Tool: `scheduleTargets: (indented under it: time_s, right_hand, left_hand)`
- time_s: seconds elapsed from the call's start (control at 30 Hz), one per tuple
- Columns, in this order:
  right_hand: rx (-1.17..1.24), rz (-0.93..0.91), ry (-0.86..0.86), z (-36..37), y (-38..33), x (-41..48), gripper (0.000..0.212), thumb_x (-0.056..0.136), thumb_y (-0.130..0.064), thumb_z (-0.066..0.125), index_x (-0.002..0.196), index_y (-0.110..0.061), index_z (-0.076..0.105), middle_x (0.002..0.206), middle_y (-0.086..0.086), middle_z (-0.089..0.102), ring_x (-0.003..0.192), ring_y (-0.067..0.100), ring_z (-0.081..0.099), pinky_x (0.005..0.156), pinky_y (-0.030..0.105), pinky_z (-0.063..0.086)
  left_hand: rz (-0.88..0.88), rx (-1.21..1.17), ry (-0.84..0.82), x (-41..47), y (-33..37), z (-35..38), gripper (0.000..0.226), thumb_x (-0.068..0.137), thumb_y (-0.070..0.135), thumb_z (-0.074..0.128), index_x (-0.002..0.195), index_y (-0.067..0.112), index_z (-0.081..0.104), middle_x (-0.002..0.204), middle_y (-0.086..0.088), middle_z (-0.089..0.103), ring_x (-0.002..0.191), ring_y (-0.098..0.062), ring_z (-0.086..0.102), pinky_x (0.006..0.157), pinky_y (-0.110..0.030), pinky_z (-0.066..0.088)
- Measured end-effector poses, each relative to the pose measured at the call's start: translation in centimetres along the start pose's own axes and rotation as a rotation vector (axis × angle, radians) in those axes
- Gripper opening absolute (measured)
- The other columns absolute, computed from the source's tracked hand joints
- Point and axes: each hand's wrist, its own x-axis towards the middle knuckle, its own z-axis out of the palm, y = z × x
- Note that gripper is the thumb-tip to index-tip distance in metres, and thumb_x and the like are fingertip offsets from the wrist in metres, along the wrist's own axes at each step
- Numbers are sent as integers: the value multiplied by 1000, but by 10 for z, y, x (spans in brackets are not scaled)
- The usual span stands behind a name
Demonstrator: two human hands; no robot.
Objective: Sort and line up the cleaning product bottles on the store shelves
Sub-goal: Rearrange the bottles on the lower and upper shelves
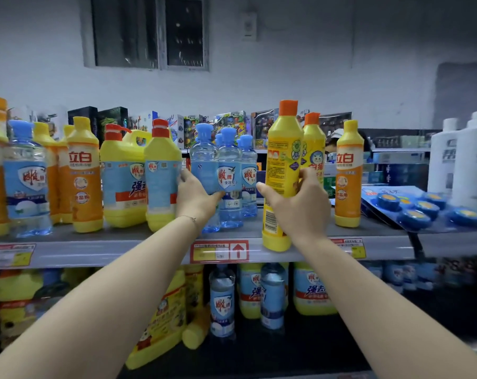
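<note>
With the right hand (300, 206) clasping the orange-capped yellow bottle (282, 165) and the left hand (196, 199) gripping a clear blue bottle (204, 165), the yellow one looked to want turning label-forward beside its twin (313, 151).

Tall dish-soap bottle (282, 170): yellow body, orange cap, yellow label with a black-and-white barcode.
Clear bottle (204, 160): see-through pale blue, blue cap, white shield with red characters.
Pump jug (122, 173): yellow, red pump, blue label with red band.
Orange-label bottle (348, 173): yellow cap and base, red characters on white.
Far-right bottles (472, 160): white, grey print.
Discs (412, 206): blue with yellow centres, on a blue card.
Price tag (219, 251): red border, yellow and white panels, red arrow.
</note>
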Motion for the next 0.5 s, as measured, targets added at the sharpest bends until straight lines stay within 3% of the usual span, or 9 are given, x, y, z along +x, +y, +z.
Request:
scheduleTargets:
  time_s: [0.07,0.13,0.17,0.23,0.3,0.33,0.43,0.5]
  right_hand:
    - [-4,-3,-4,-2,2,0,50,69,-60,72,90,-21,50,74,-9,59,63,7,56,56,22,42]
    - [-10,-7,0,-3,2,3,50,69,-61,72,91,-21,51,75,-9,60,65,8,58,57,22,43]
    - [-13,-7,3,-3,3,5,51,69,-62,71,91,-21,51,75,-9,61,66,9,59,59,25,46]
    - [-25,0,8,0,1,8,53,69,-64,70,92,-20,52,75,-8,61,67,12,60,63,31,50]
    - [-41,23,6,2,-1,13,55,69,-65,67,94,-19,52,76,-7,62,68,15,61,66,35,52]
    - [-47,35,0,3,-2,16,55,70,-66,66,95,-19,52,78,-7,62,70,16,62,67,36,53]
    - [-69,25,-30,-1,-4,24,56,72,-65,65,99,-18,51,83,-6,63,75,17,64,69,35,54]
    - [-96,-1,-62,-4,-4,28,57,73,-65,65,101,-17,51,86,-6,61,77,17,63,71,36,54]
  left_hand:
    - [126,51,79,-9,-5,0,83,73,29,81,134,1,31,131,-16,40,121,-32,44,105,-43,40]
    - [364,143,159,-23,-1,-2,67,76,31,77,126,2,42,125,-15,44,116,-32,43,101,-40,39]
    - [487,135,122,-31,2,-3,60,78,31,76,123,4,46,121,-13,49,112,-29,46,96,-38,41]
    - [616,-7,-172,-47,13,-5,56,78,32,75,121,13,46,113,-4,56,102,-19,55,89,-35,48]
    - [600,-92,-449,-63,26,-2,63,73,40,77,122,24,39,107,4,57,94,-11,59,80,-28,52]
    - [561,-124,-496,-68,31,2,67,71,40,79,121,26,36,105,6,56,90,-8,60,75,-23,52]
    - [399,-287,-432,-77,46,21,64,69,25,84,115,23,40,94,10,55,71,0,58,58,-12,48]
    - [331,-331,-376,-78,51,34,55,70,18,83,108,20,43,89,12,57,69,3,57,55,-10,45]
